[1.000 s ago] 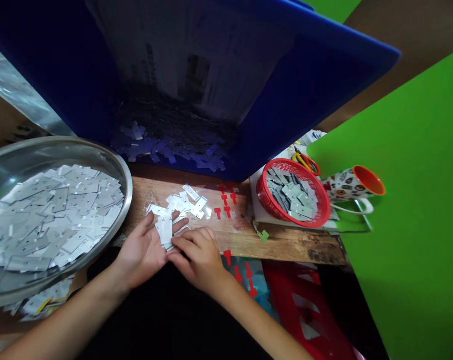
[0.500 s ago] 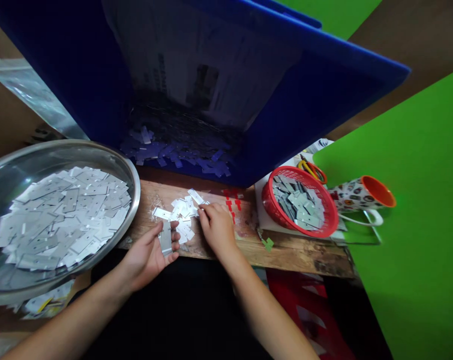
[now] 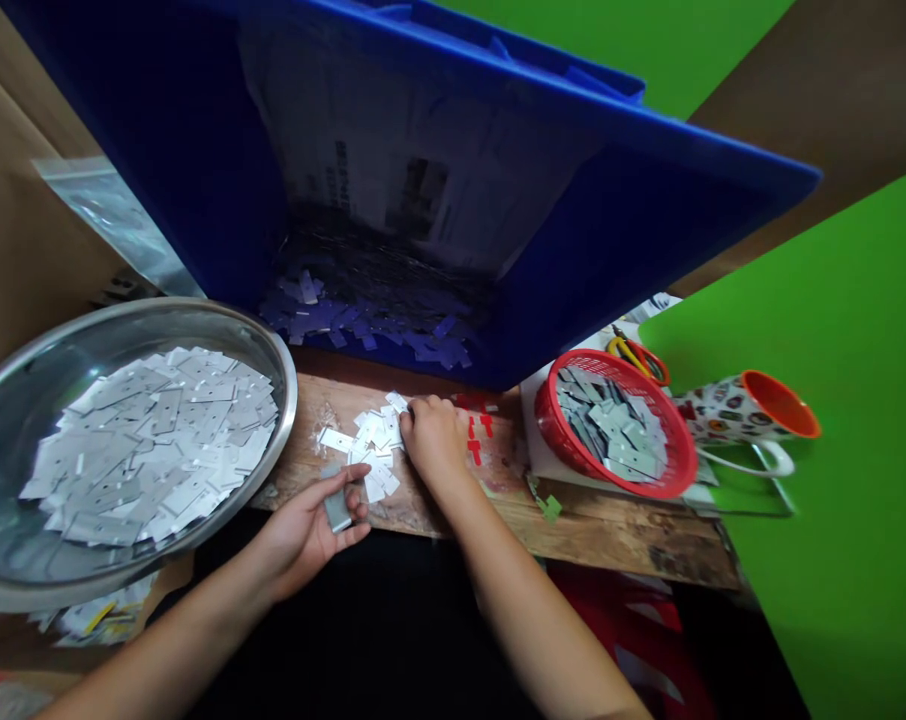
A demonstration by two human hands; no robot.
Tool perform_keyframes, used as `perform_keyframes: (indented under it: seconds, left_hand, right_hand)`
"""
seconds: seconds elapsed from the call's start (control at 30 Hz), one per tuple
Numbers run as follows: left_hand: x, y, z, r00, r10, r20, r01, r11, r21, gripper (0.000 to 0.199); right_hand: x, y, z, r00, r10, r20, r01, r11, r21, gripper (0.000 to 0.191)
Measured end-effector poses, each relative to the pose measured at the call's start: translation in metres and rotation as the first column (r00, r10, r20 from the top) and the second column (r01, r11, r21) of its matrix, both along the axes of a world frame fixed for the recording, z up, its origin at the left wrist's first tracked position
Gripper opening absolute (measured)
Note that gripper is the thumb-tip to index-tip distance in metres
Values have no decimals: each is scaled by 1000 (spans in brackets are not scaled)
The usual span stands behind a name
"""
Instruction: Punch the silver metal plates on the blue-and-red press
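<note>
A short stack of flat grey metal plates [image 3: 338, 508] lies in my left hand [image 3: 312, 525], palm up, with the thumb over it and the fingers curled round. Just beyond it, a loose pile of small silvery metal plates [image 3: 378, 432] with holes is spread on the wooden bench [image 3: 599, 530]. My right hand [image 3: 436, 440] reaches down at the right edge of this pile, back upward and fingers curled in. Its fingertips are hidden, so whatever they pinch cannot be made out.
At left stands a large steel basin [image 3: 286, 400] full of similar plates. A blue bin [image 3: 573, 250] on its side holds more. To the right are a red basket [image 3: 610, 472] of plates, yellow-and-red-handled scissors [image 3: 633, 358] and a patterned mug [image 3: 730, 408]. Red bits [image 3: 483, 425] lie on the bench.
The whole view has shifted slightly. My right hand's fingers have curled further in at the pile's edge, and my left thumb has come across the held plates.
</note>
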State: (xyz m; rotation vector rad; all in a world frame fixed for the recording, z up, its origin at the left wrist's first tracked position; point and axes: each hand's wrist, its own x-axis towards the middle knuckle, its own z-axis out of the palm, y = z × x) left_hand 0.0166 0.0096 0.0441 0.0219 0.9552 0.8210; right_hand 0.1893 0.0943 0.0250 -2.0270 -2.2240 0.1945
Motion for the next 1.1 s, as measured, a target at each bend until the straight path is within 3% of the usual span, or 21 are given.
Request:
perform_keyframes:
  seconds: [0.23, 0.43, 0.6, 0.7, 0.77, 0.83, 0.93, 1.1]
  left_hand:
    - [1, 1, 0, 997, 56, -52, -55, 998, 27, 19]
    - [1, 3, -1, 994, 77, -83, -74, 996, 41, 20]
    - [3, 5, 0, 993, 97, -67, -93, 994, 56, 29]
    - [5, 5, -1, 989, 148, 28, -150, 985, 85, 34]
    - [5, 5, -2, 987, 147, 69, -152, 986, 65, 35]
    - [1, 6, -2, 993, 98, 58, -100, 994, 34, 37]
    - [-6, 7, 2, 999, -32, 32, 32, 1000, 2, 47]
    - [-13, 7, 8, 972, -229, 47, 230, 973, -11, 65]
  right_hand:
    - [2, 13, -1, 995, -45, -89, 37, 995, -90, 22]
    - [3, 15, -1, 960, -33, -276, 19, 999, -51, 13]
    - [-10, -23, 13, 863, -16, -505, 34, 999, 27, 11]
    - [-24, -54, 25, 849, 107, -518, -123, 992, 4, 9]
    - [-29, -68, 29, 793, 188, -579, -247, 969, -24, 8]
    - [-27, -74, 30, 726, 179, -665, -264, 964, -29, 9]
    - [-15, -73, 26, 654, 88, -751, -176, 984, -38, 13]
    - [-6, -69, 19, 550, -41, -834, -147, 978, -145, 16]
